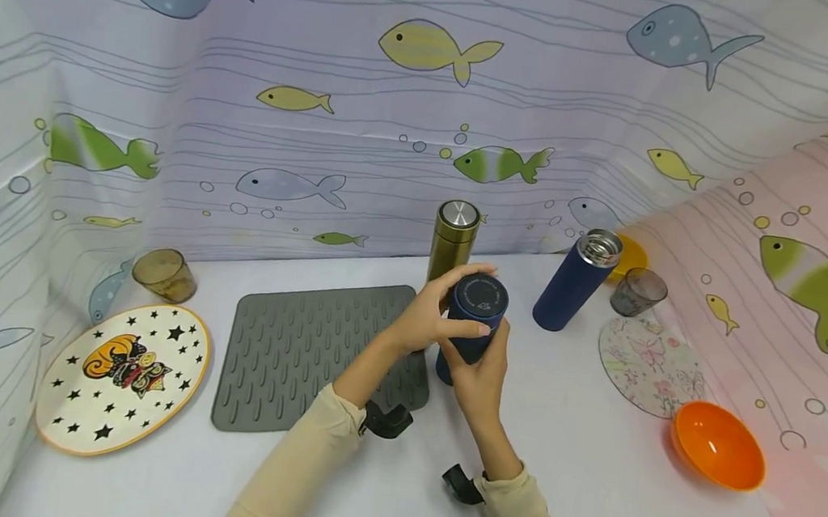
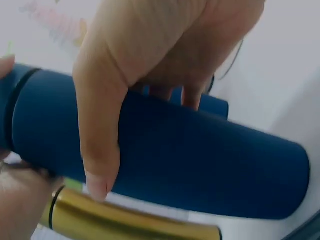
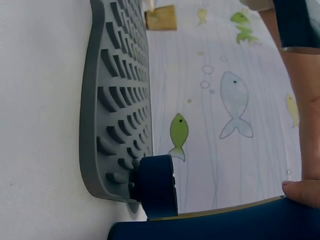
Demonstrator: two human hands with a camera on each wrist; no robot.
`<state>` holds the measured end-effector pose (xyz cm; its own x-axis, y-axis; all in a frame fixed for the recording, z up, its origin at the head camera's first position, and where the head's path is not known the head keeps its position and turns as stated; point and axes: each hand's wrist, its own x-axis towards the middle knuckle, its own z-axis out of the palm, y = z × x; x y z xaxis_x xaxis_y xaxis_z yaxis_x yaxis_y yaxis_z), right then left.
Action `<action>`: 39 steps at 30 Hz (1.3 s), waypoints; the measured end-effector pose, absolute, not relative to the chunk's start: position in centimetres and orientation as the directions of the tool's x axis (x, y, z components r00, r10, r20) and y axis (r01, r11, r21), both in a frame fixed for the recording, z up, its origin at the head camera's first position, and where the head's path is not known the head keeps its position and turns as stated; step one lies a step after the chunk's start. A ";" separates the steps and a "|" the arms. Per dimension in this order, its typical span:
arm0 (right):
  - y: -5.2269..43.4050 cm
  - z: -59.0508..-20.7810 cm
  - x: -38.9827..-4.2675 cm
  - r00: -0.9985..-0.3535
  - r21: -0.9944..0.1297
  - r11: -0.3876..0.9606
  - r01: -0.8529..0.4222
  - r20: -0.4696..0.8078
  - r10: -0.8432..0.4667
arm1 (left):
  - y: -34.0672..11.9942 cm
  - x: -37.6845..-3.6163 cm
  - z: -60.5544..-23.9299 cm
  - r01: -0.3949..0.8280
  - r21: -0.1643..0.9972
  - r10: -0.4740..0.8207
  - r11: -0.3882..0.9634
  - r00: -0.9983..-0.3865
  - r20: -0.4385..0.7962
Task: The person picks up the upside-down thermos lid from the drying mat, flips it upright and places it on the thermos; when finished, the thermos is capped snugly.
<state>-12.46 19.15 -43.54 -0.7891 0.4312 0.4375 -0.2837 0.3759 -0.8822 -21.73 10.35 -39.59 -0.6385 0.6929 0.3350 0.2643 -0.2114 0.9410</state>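
Note:
Both hands hold a dark blue flask above the table's middle, with its lid end tipped toward me. My left hand wraps round its upper part, thumb across the blue flask. My right hand grips the body from below, and a fingertip lies on the blue flask. A small blue cap lies at the grey mat's corner. A gold flask stands just behind the hands, closed. Right of it stands a second blue flask with its steel mouth uncovered.
The ribbed grey mat lies left of the hands. A star-patterned plate and an amber cup are at far left. On the right are a grey glass, a round patterned coaster and an orange bowl. Fish-print curtains wall the table.

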 end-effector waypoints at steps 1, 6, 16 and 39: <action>19.2 -43.5 -12.5 -0.791 -0.885 0.372 -0.281 0.433 0.433 | 10.4 -21.8 -39.7 0.278 0.940 0.690 -0.200 -0.641 0.336; 19.3 -43.5 -12.4 -0.799 -0.893 0.354 -0.278 0.419 0.430 | 10.9 -21.3 -40.0 0.395 0.916 0.593 -0.069 -0.722 0.357; 19.4 -43.2 -12.4 -0.795 -0.894 0.359 -0.270 0.417 0.440 | 10.8 -21.7 -40.3 0.353 0.918 0.640 -0.178 -0.667 0.381; 19.3 -43.5 -12.4 -0.800 -0.899 0.337 -0.279 0.411 0.437 | 10.9 -21.9 -40.3 0.332 0.921 0.665 -0.204 -0.644 0.379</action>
<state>-12.44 19.25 -43.46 -0.7999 0.4369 0.4114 -0.2787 0.3366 -0.8995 -21.89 10.89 -40.35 -0.6438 0.6646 0.3793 0.3316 -0.2044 0.9210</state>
